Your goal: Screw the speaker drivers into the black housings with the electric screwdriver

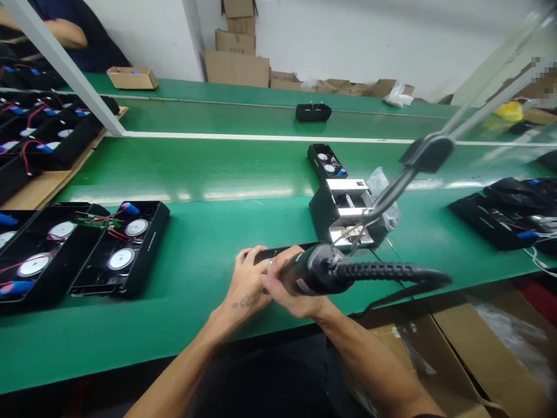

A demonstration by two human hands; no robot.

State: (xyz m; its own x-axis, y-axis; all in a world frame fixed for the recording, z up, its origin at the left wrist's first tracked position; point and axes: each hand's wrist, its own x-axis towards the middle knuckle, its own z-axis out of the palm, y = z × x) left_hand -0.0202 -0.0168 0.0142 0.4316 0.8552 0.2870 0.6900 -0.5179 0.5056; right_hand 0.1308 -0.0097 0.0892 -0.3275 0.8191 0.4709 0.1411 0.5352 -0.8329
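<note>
My right hand (pixel 291 287) is wrapped round a black electric screwdriver (pixel 315 270), which hangs from a cable and lies tilted toward my left hand. My left hand (pixel 250 284) grips a black speaker housing (pixel 274 253) on the green bench; most of that part is hidden behind both hands and the tool. The screwdriver's tip is close to the left fingers, but its contact point is hidden. Just beyond the tool stands a black and silver screw feeder (pixel 343 212). An open black housing (pixel 126 249) with two white-backed round speakers lies to the left.
More open housings (pixel 47 249) with red wires and blue cells lie at the far left. A single housing (pixel 326 161) lies behind the feeder, and several dark units (pixel 500 215) are at the right. Cardboard boxes (pixel 444 348) stand below the bench edge. A person's arm (pixel 65 32) shows top left.
</note>
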